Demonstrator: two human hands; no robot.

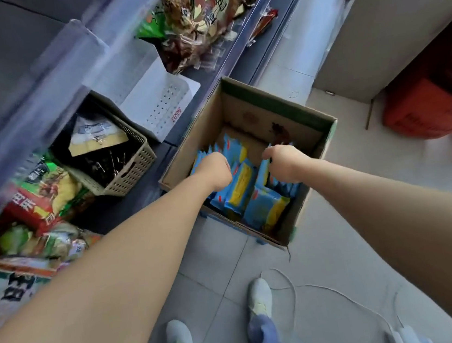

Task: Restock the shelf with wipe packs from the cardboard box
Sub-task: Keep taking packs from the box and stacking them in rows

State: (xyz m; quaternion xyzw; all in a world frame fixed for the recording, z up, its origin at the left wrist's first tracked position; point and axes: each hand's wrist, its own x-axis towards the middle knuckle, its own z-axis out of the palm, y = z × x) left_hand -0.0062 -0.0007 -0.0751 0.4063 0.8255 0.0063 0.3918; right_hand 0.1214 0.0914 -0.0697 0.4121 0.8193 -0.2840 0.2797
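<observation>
Roughly midway: both hands down in cardboard box (248, 151); left hand (216, 171) and right hand (283, 162) fisted on wipe packs (242, 186); white tray (160, 108) at 11 o'clock unfilled.

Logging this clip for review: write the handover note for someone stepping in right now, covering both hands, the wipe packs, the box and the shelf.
Left hand: down in the cardboard box, closed over the wipe packs.
Right hand: also in the box, fingers gripping a pack's top edge.
Box sits on the floor by the shelf, with many blue and yellow packs inside.
Done: no packs visible on the shelf.
Left: lift packs out and place them on the shelf; the white tray looks empty.
</observation>
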